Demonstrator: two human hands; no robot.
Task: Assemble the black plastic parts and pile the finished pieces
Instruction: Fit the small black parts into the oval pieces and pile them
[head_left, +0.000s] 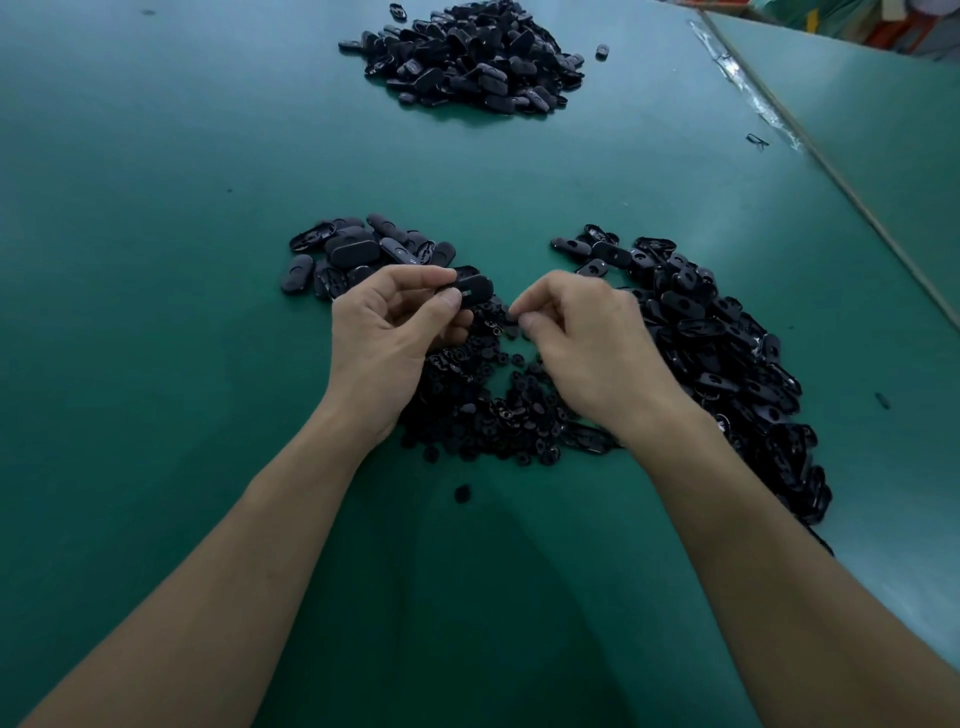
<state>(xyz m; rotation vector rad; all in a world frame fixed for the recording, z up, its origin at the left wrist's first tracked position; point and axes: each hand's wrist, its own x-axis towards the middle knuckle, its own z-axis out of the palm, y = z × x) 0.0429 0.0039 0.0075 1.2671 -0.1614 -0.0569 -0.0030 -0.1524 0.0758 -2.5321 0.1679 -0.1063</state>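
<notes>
Black oval shell (470, 289) pinched in my left hand (387, 332), above the heap of small inserts (483, 395); right hand (582, 338) pinches one insert (barely visible). Next: seat it squarely.

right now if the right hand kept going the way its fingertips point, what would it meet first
Probably the oval black shell held in the left hand. The right hand, pinching a small part, points left at it. Depth is unclear.

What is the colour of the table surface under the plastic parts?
The table surface is plain dark green, best seen in the head view.
</notes>
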